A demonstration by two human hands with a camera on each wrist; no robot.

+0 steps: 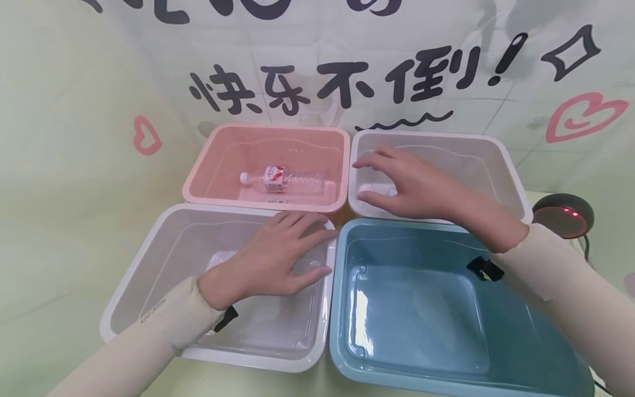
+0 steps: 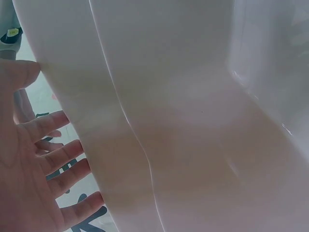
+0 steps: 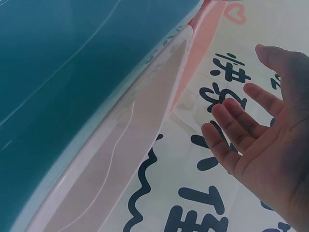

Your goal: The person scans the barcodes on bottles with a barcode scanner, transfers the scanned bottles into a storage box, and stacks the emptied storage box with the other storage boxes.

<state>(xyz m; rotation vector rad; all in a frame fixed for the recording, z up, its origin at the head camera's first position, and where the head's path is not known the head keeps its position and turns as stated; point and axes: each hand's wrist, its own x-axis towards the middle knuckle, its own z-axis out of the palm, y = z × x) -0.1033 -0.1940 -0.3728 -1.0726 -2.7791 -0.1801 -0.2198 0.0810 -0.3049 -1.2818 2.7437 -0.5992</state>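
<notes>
Over the front-left white bin, near its inner right rim, hovers my left hand, thumb apart and fingers loosely extended; it holds nothing. My right hand hangs above the back-right white bin, fingers slightly bent with a gap to the thumb, also holding nothing. Below that thumb, something clear and white shows in the bin, mostly hidden by the hand. A clear plastic bottle with a white cap and a red-and-white label lies on its side in the pink bin.
A blue bin stands front right, rims close against its neighbours. Right of the bins sits a round black device with red lights and a cable. Behind hangs a pale sheet with black characters and pink hearts.
</notes>
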